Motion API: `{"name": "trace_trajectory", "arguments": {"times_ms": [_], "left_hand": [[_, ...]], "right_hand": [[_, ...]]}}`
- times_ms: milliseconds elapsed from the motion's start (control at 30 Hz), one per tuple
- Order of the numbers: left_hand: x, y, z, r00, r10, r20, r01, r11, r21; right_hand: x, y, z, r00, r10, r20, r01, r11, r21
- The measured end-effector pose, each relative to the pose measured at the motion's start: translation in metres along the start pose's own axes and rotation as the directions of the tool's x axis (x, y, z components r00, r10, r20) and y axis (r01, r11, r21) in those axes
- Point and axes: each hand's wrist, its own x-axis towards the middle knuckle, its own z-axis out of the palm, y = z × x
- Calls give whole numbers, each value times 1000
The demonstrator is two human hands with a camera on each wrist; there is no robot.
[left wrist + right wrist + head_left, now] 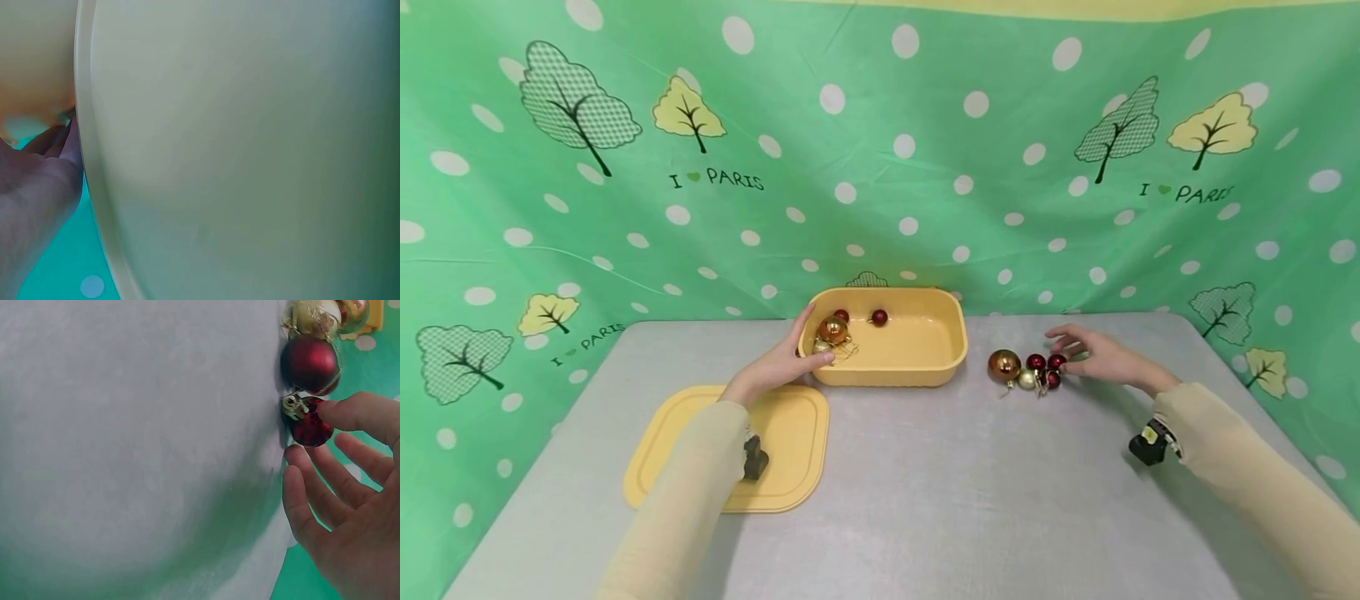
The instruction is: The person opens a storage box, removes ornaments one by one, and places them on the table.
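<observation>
A yellow plastic box (891,377) stands at the back of the table, holding a copper bauble (833,328), two red baubles, one of them apart (879,317), and a pale gold bauble. My left hand (775,363) holds the box's left end, thumb at the front corner and fingers along the outside. To the box's right lie a large copper bauble (1003,365), a pale gold bauble (1027,380) and several small red baubles (1036,362). My right hand (1101,358) is at their right side; its thumb overlaps a shiny red bauble (312,430) in the right wrist view, other fingers spread.
A yellow lid (790,442) lies flat on the grey table (925,500) at the left, partly under the left forearm. Behind the table hangs a green dotted cloth (910,183). The lid's surface fills most of the left wrist view.
</observation>
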Motion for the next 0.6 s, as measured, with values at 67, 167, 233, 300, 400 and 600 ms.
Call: {"name": "trace_trajectory", "arguments": {"times_ms": [67, 167, 233, 300, 400, 600], "left_hand": [[0, 0, 0, 1000, 1, 2, -1, 1000, 0], [0, 0, 0, 1000, -2, 0, 2, 1000, 3], [0, 0, -1, 1000, 0, 1, 0, 1000, 3], [0, 0, -1, 1000, -1, 1, 1, 1000, -1], [0, 0, -1, 1000, 2, 2, -2, 1000, 2], [-1, 0, -1, 1000, 1, 1, -1, 1000, 9]], "right_hand": [[-1, 0, -1, 1000, 5, -4, -5, 1000, 5], [-2, 1, -1, 1000, 6, -10, -6, 1000, 8], [-2, 2, -1, 1000, 7, -13, -7, 1000, 7], [-2, 3, 0, 1000, 5, -19, -5, 1000, 5], [-2, 4, 1, 1000, 7, -30, -7, 1000, -3], [-5, 3, -1, 999, -2, -51, 4, 1000, 23]]}}
